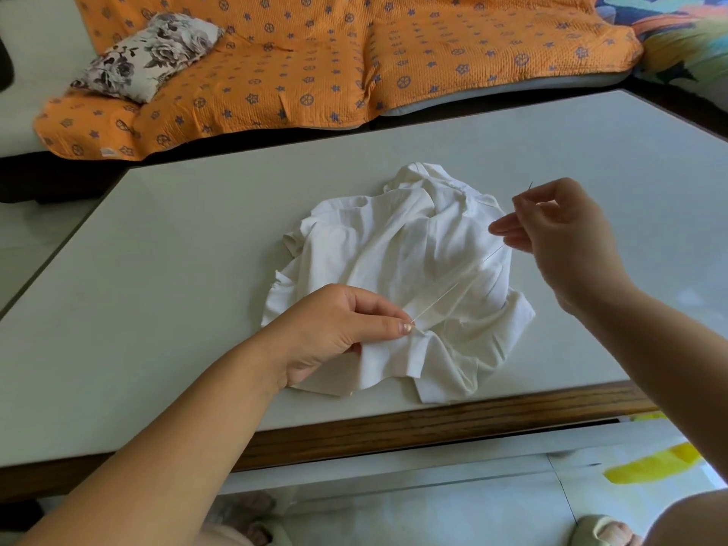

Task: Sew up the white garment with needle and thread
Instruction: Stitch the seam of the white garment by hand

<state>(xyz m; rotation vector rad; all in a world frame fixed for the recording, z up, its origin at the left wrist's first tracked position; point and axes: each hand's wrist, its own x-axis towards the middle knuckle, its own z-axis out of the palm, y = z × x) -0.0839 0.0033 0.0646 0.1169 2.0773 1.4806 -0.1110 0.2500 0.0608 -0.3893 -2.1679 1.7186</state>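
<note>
The white garment [394, 269] lies crumpled in a loose heap at the middle of the frame, on the pale tabletop [177, 250], with its near folds reaching almost to the wooden edge [433, 423] along the lower side. The left hand [335, 329] comes in from the lower left and rests on the garment's near left part. Its grip is closed, with thumb and forefinger pinching a small fold of the cloth and the other fingers curled underneath. From that pinch a fine pale thread [453, 287] runs taut, up and to the right across the heap, to the right hand [563, 238], which is raised above the garment's right side at the right of the frame. That grip is also closed: thumb and forefinger pinch the needle [529, 187] (only a thin dark sliver shows above the fingertips), while the remaining fingers spread loosely towards the cloth. Across the top of the frame an orange cover [315, 53] with blue motifs is draped over a sofa [39, 45], and a flowered cushion [149, 57] lies on it at the upper left. Light floor [433, 506] tiles show along the bottom.
</note>
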